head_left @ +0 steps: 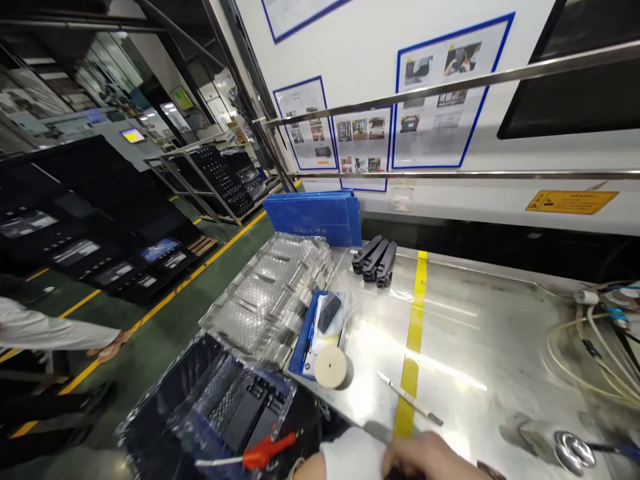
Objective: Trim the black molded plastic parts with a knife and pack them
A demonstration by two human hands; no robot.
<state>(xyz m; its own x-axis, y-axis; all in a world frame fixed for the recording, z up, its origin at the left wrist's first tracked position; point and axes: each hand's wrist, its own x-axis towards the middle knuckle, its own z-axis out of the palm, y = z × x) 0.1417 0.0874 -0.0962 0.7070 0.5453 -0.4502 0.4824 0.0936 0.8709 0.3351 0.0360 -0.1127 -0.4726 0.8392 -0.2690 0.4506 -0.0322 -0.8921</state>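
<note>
Dark item (403,474) at the bottom edge of my head view, just under the right hand (430,457); mostly cut off, and I can't make out what it is. Right hand blurred, fingers curled down toward it; I can't tell whether they are clamped on it. Left hand (353,455) just beside, a white covering over it, fingers hidden from me; whether they are together or apart I can't tell.

Near the hands, on the metal bench (450,327): a slim knife (410,399), lying slantwise across the yellow stripe (417,317). Left of it, a cream roll (331,367) at the near end of a blue tray (303,340); the tray holds a dark flat piece (331,313). Farther back, three black parts (374,261) lie side by side.

Left of the hands, a red air gun (270,451) shows over a plastic-lined bin (165,393) with black pieces in it. Beyond, I note stacked clear trays (270,287), then upright blue panels (313,217).

Coiled hoses (593,343) at far right. Blue-framed sheets (440,100) on the wall behind two rails. Well apart at left: another person's white sleeve (50,330).
</note>
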